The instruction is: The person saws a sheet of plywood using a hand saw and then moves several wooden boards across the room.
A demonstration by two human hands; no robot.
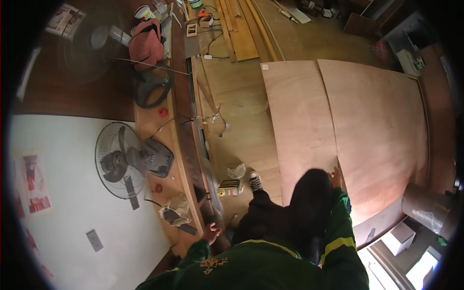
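My left hand (211, 233) hangs beside the edge of a wooden bench (182, 166), its fingers loosely apart and nothing visible in them. Down past my raised knee, my right hand (334, 178) rests by the seam where two large plywood sheets meet. Its fingers look stretched out, though the knee hides part of the hand. The right plywood sheet (382, 130) slightly overlaps the left plywood sheet (299, 116). A crumpled cloth bag (176, 210) lies on the bench, close to my left hand.
On the bench stand a grey fan (140, 157), a steering wheel (152, 89) and a pink bag (146, 46). Boxes (230, 188) sit on the floor by my shoe (255, 181). Long wooden boards (240, 34) lie farther off. A wrapped roll (430, 203) is at the right.
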